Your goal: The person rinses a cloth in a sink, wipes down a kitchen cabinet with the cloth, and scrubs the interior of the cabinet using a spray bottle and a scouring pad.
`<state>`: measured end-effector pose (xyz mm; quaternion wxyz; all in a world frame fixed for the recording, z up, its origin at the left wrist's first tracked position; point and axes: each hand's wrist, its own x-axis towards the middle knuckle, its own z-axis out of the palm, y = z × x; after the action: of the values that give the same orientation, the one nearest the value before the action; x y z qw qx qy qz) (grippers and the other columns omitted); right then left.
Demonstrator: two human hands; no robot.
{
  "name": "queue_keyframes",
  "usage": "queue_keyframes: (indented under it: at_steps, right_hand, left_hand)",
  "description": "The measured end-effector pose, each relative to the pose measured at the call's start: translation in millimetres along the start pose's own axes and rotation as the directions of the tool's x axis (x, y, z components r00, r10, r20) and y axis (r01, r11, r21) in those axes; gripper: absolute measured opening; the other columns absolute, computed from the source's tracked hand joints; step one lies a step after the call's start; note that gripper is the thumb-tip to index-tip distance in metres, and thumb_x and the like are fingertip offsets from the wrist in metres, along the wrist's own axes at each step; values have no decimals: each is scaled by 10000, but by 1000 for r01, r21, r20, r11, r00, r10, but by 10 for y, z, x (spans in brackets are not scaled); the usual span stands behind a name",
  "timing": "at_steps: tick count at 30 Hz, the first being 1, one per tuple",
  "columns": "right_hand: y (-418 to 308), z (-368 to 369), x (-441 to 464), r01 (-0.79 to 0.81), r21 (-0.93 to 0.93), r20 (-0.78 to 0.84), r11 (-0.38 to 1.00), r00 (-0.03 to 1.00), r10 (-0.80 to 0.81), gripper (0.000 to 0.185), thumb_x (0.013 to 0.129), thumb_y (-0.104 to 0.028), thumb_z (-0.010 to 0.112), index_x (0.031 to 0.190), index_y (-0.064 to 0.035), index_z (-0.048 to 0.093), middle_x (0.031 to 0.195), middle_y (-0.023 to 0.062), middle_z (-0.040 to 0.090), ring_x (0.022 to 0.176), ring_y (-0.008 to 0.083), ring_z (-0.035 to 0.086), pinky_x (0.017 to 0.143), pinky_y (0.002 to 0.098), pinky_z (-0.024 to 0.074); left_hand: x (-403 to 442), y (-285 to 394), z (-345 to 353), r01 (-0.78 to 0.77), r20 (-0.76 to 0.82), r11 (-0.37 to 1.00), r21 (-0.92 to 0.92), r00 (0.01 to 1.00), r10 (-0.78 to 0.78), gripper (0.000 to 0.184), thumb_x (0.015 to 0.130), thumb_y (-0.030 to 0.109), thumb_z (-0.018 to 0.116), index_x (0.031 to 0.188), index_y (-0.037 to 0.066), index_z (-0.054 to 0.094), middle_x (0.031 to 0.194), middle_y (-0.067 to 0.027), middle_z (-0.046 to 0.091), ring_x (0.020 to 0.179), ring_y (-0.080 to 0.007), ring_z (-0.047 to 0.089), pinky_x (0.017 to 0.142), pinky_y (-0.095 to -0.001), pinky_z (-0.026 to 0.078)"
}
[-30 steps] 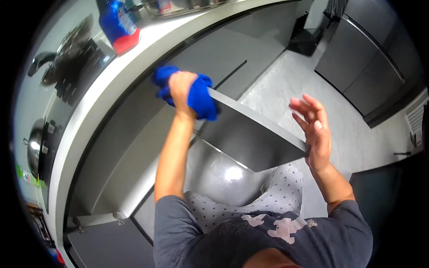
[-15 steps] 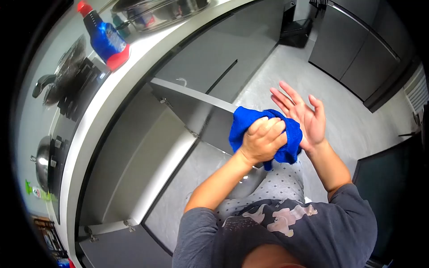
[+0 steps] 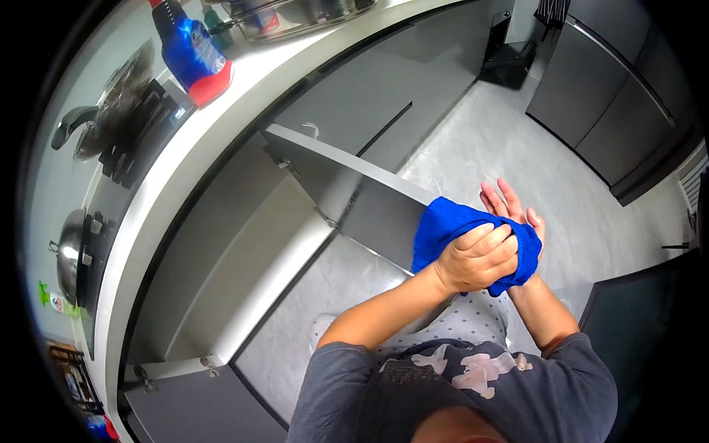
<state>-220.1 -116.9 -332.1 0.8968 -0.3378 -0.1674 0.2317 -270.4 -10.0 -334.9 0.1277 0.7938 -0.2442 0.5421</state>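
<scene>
My left hand (image 3: 478, 257) is closed round a bunched blue cloth (image 3: 447, 225), its knuckles facing up. The cloth hangs out on both sides of the fist and lies against my right hand (image 3: 509, 203). That hand is open, with fingers stretched out past the cloth; its palm is mostly hidden behind the cloth. Close to the cloth is the top edge of an open grey cabinet door (image 3: 354, 166), which the cloth partly overlaps in view. Whether they touch, I cannot tell.
A second open door (image 3: 199, 406) stands at the lower left of the cabinet (image 3: 244, 273). The white counter (image 3: 136, 229) carries a blue spray bottle (image 3: 193, 55), a steel pan (image 3: 303, 16) and a lidded wok (image 3: 71, 255). Grey floor (image 3: 473, 140) and a dark fridge-like unit (image 3: 605, 96) lie beyond.
The view has shifted slightly. Both hands and the cloth appear lower and further right, and the cloth now covers more of the right palm. The left hand keeps its grip on the cloth.
</scene>
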Motion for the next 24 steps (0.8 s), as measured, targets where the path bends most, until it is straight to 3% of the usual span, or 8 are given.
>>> queue_keyframes:
  at_steps: [3, 7, 12, 14, 16, 20, 22, 24]
  right_hand:
    - [-65, 196, -23, -90, -7, 23, 996, 996, 90, 704, 861, -523, 242, 1383, -51, 226, 1404, 175, 268, 1306, 249, 220, 1073, 394, 147]
    - [-62, 114, 47, -97, -179, 103, 979, 988, 116, 796, 837, -627, 226, 1403, -71, 171, 1422, 166, 225, 1325, 245, 173, 1070, 399, 143]
    - [-44, 213, -13, -37, -286, 241, 957, 964, 110, 762, 848, -590, 248, 1380, -45, 227, 1393, 176, 277, 1308, 252, 215, 1062, 401, 169]
    - [8, 213, -50, 128, -539, 324, 833, 944, 64, 723, 853, -537, 281, 1335, 2, 303, 1345, 180, 355, 1262, 258, 309, 1050, 391, 208]
    - [36, 268, -81, 145, -593, 243, 792, 970, 4, 675, 843, -482, 292, 1224, 55, 443, 1236, 189, 477, 1181, 268, 418, 1021, 368, 262]
    - [53, -6, -78, 150, -615, 211, 774, 977, -22, 708, 819, -473, 330, 1254, 85, 363, 1193, 192, 492, 1117, 257, 482, 957, 342, 364]
    - [26, 16, -31, 133, -652, 221, 747, 975, 20, 699, 811, -433, 394, 1277, 82, 320, 1180, 224, 496, 1092, 264, 509, 942, 342, 386]
    - [44, -80, 75, 119, -651, 217, 750, 976, 34, 689, 805, -416, 416, 1277, 77, 323, 1171, 235, 501, 1075, 270, 524, 938, 348, 392]
  left_hand:
    - [-200, -371, -100, -126, -21, 989, 82, 992, 128, 120, 794, 223, 508, 848, 142, 580, 994, -60, 590, 977, -201, 546, 867, -367, 400]
    - [-541, -1304, -441, 278, 5, 955, 105, 960, -280, 353, 784, 131, 490, 1100, -24, 518, 1053, -158, 547, 976, -294, 516, 893, -416, 369]
    - [-622, -2206, -815, 482, -408, 851, 208, 834, -373, 381, 899, 213, 406, 1214, 0, 412, 1137, -152, 500, 1070, -275, 463, 952, -347, 331]
    - [-570, -2080, -692, 517, -415, 841, -157, 739, -531, 387, 911, 228, 400, 1229, 10, 385, 1151, -119, 485, 1050, -239, 460, 931, -328, 340]
    - [-656, -1658, -391, 603, -217, 514, -609, 497, -840, 388, 938, 276, 384, 1251, 50, 354, 1171, -78, 453, 1065, -182, 423, 962, -302, 296]
    - [-529, -328, -53, 470, -42, 864, -182, 874, -485, 661, 870, 371, 452, 1387, 55, 189, 1425, -231, 153, 1328, -382, 104, 1084, -480, 36]
    - [-1291, -700, 660, 441, 226, 897, -2, 874, -430, 579, 845, 352, 469, 1315, 39, 340, 1394, -174, 272, 1289, -393, 199, 1078, -482, 94]
    - [-1009, -1432, 88, 367, -56, 907, 204, 930, -364, 539, 873, 316, 434, 1329, 46, 332, 1396, -160, 296, 1295, -341, 242, 1082, -428, 140]
